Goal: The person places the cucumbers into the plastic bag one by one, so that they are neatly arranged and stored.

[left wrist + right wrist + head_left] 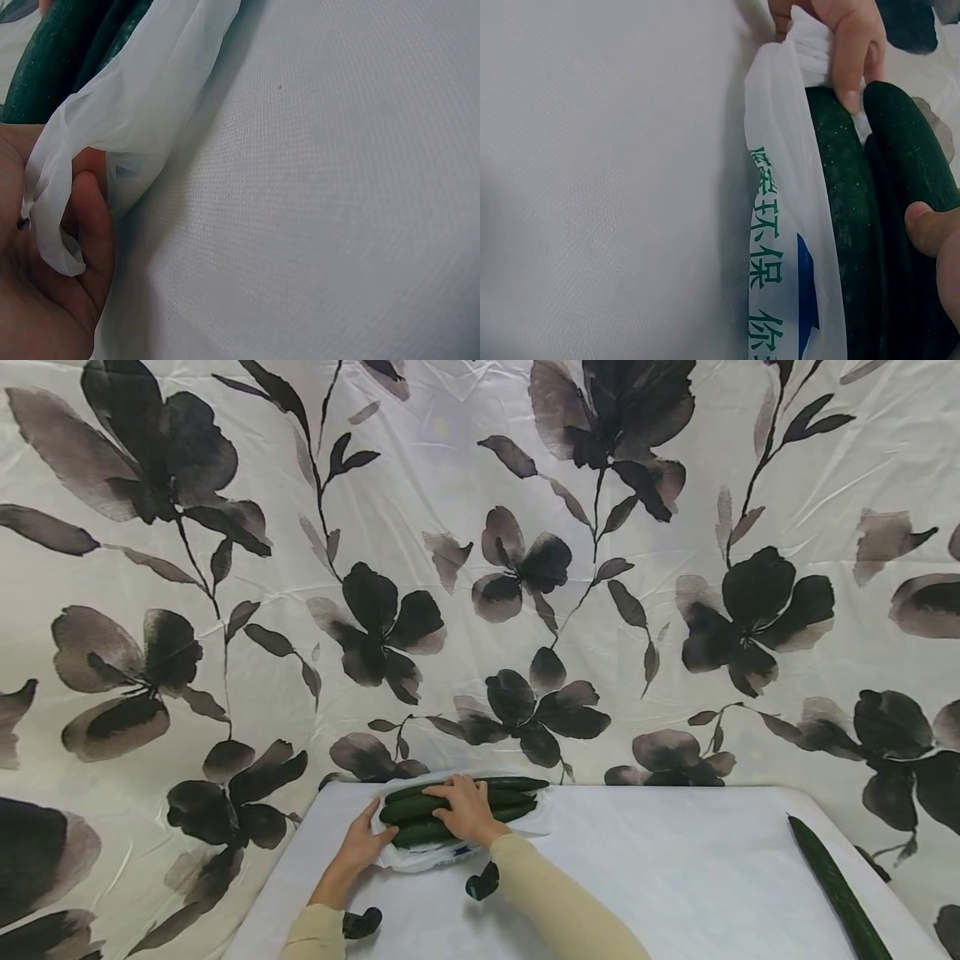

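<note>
Several dark green cucumbers (420, 835) lie side by side on a white plastic bag (431, 862) at the table's far left. My left hand (362, 843) is at their left ends, its fingers curled round the bag's edge (56, 191). From above, my right hand (467, 810) grips an upper cucumber (909, 139), with the thumb on its near side. The far fingers of that hand are hidden in the right wrist view. Green characters are printed on the bag's near side (769, 225).
A single cucumber (836, 881) lies apart near the right edge of the white-covered table (660, 852). Behind the table hangs a pale cloth (465, 652) with dark flowers. Dark wrist devices (482, 882) show beside both forearms.
</note>
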A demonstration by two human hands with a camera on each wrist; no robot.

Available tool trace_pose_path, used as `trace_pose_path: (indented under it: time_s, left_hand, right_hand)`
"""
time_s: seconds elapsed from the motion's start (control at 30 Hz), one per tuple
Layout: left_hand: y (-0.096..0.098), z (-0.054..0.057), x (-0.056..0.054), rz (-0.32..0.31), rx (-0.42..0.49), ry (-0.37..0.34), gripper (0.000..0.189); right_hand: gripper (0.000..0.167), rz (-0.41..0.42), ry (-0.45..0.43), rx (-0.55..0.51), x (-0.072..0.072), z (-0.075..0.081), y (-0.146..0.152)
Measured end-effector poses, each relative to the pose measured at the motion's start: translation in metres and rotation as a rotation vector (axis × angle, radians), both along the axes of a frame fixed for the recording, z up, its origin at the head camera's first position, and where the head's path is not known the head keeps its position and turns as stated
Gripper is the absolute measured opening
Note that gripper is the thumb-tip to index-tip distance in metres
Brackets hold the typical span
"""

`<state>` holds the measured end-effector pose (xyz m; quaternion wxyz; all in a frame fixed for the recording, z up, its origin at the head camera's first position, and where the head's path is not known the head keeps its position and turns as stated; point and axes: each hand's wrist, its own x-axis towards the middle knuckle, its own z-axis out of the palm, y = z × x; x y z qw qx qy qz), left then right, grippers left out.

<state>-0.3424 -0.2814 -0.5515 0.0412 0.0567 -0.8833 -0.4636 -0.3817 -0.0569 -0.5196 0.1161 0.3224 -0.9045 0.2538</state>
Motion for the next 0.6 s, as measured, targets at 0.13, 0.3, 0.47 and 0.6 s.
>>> trace_pose_path:
  time_s: [0.13, 0.3, 0.47, 0.6]
  left_hand:
    - [0.0008, 0.0013, -0.0005, -0.002, 0.003, 0.002, 0.077]
    - [0.0012, 0.0033, 0.0003, -0.008, 0.007, 0.010, 0.077]
    - [0.0008, 0.0033, 0.0014, -0.005, 0.010, 0.005, 0.077]
    - [0.0001, 0.0016, 0.0012, -0.003, 0.013, 0.006, 0.077]
  right_hand:
    - [0.041, 0.000, -0.003, -0.008, -0.0023, -0.0013, 0.0012]
    - [0.042, -0.007, -0.005, -0.006, -0.0040, -0.0040, 0.0009]
    - [0.041, -0.004, -0.007, -0.020, -0.0030, -0.0053, 0.0006]
    - [0.040, -0.005, 0.003, -0.015, -0.0019, -0.0059, 0.0008]
